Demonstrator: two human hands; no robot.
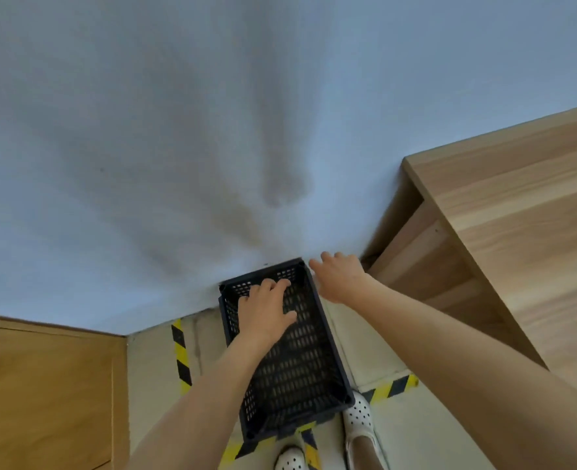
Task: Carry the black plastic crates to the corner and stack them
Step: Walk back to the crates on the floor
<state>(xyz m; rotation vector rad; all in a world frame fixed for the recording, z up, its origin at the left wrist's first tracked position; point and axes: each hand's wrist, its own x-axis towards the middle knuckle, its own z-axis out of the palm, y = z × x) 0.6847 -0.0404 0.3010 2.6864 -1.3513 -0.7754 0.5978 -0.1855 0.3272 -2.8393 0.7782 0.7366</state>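
A black plastic crate (300, 364) with slotted walls and base sits on the floor, its far end against the pale wall. It may rest on another crate beneath, but I cannot tell. My left hand (266, 310) hovers over the crate's far left part, fingers spread, holding nothing. My right hand (339, 278) is just outside the crate's far right corner, fingers apart and empty, close to the wall.
A wooden desk (517, 232) stands to the right and a wooden cabinet (42, 385) to the left. Yellow-black hazard tape (180, 351) marks the floor around the crate. My white perforated shoes (358, 418) stand at the crate's near end.
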